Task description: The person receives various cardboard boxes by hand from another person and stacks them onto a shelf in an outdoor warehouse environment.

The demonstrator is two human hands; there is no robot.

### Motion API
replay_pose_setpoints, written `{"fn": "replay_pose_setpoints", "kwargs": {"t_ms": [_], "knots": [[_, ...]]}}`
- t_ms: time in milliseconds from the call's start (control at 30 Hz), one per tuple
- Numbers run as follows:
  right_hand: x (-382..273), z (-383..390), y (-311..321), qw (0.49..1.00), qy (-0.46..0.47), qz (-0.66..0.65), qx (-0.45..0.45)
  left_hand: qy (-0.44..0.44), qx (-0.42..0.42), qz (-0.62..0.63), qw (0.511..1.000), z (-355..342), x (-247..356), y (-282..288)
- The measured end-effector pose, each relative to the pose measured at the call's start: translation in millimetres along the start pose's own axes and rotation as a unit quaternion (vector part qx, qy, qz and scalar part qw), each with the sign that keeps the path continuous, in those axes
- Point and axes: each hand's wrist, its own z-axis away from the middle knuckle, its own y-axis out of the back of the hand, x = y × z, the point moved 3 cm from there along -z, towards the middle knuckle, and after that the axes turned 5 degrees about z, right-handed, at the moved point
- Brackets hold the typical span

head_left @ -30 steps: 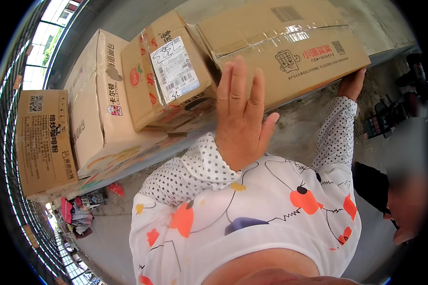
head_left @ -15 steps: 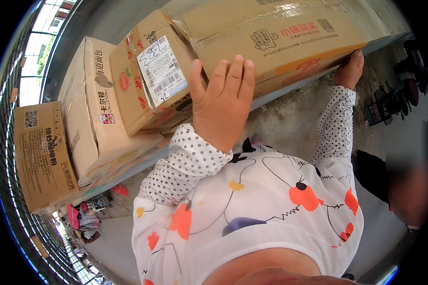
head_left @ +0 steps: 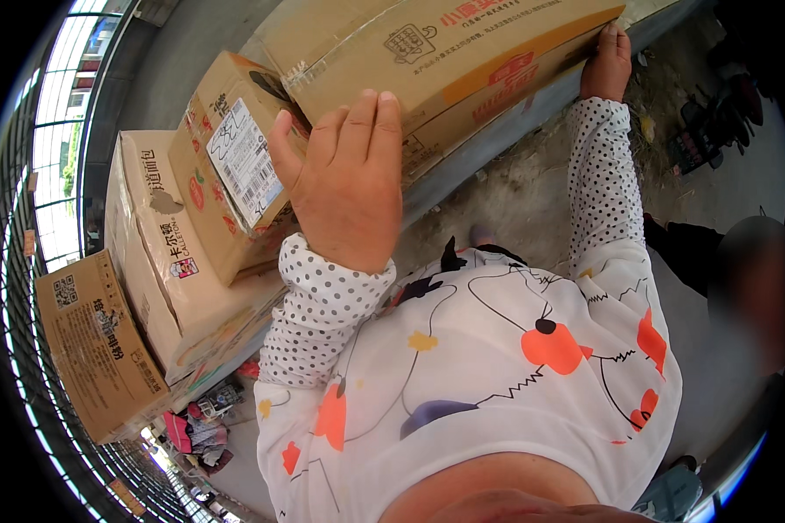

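A large brown cardboard box (head_left: 358,52) with red and orange print lies at the top of the view. My left hand (head_left: 344,183) is open, fingers stretched out over the left end of its near side. At the right end of the same box, my right hand (head_left: 608,65) grips the lower corner; part of its fingers is hidden. Close to my left hand's thumb stands a smaller carton (head_left: 192,157) with a white shipping label (head_left: 244,164). Both sleeves are white with dark dots.
Left of these are a pale carton (head_left: 139,235) and a brown carton (head_left: 96,349) with a square code. The row sits on a grey ledge (head_left: 462,179). A blurred person (head_left: 750,296) is at the right. Barred windows (head_left: 57,157) line the left.
The view has shifted, so the boxes sit farther left in it. Both hands stay at the large box, and the fingers of my left hand lie a little closer together.
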Motion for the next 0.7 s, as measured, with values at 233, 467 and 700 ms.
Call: {"fn": "replay_pose_setpoints", "kwargs": {"t_ms": [233,467,700], "knots": [[-12.8,8.1,4.1,0.993,0.021,0.101,-0.061,0.065,-0.004,0.031,0.997,8.6,-35.5,30.3],[-35.3,17.8,-24.2,0.978,0.091,0.151,-0.110,0.066,0.001,0.044,0.997,17.3,-32.8,19.8],[-31.9,10.7,-19.1,0.973,0.093,0.166,-0.127,0.064,-0.005,0.046,0.997,14.9,-28.3,22.3]]}}
